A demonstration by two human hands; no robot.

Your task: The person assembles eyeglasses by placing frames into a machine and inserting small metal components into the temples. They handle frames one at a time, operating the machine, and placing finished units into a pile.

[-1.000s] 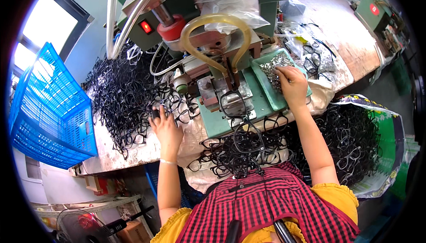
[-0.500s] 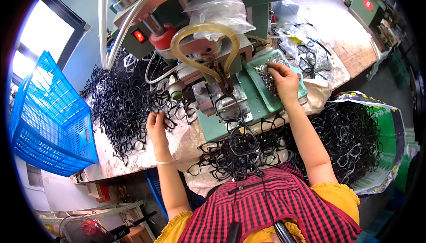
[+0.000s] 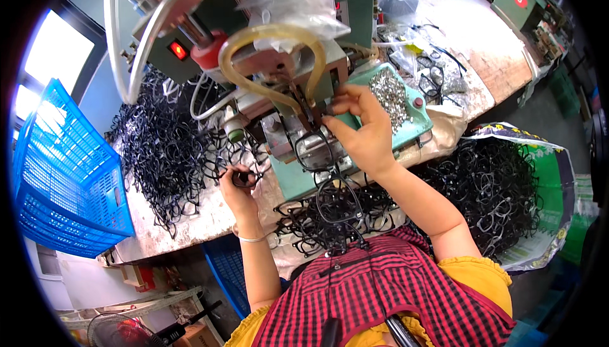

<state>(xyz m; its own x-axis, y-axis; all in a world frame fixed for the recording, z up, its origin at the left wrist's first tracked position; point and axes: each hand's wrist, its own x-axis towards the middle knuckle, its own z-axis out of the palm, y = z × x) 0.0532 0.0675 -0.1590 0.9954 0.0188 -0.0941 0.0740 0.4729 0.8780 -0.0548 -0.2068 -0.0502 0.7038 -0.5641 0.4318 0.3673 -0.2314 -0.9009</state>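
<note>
left hand [image 3: 238, 188] at 9 o'clock of the press fixture, grip curled shut round one black eyeglass frame [image 3: 244, 177], fingers wrapped over a lens ring, lifted just above the counter [image 3: 190, 226]. frame lying at the 3 o'clock edge of the big heap of black frames [image 3: 165, 150], which spreads toward 10 o'clock of that hand.

right hand [image 3: 361, 132] at the machine's work point, thumb and forefinger pinched close at 10 o'clock of the palm, just beside the small metal fixture [image 3: 311, 141]; cannot tell what, if anything, sits between the fingertips. second black frame [image 3: 315, 150] seated on the fixture, touching or almost touching that hand at its 8 o'clock.

green tray of small silvery parts [image 3: 390, 93] at 1 o'clock of right hand, just beside it. yellowish looped hose [image 3: 273, 36] at 12 o'clock above fixture. green press machine [image 3: 355, 4] behind, red lit readout on top. second pile of finished frames [image 3: 330, 207] at 6 o'clock of fixture, against red checked apron. open sack full of black frames [image 3: 501, 188] at 3 o'clock. blue plastic crate [image 3: 63, 176] at far 9 o'clock, well apart.
</note>
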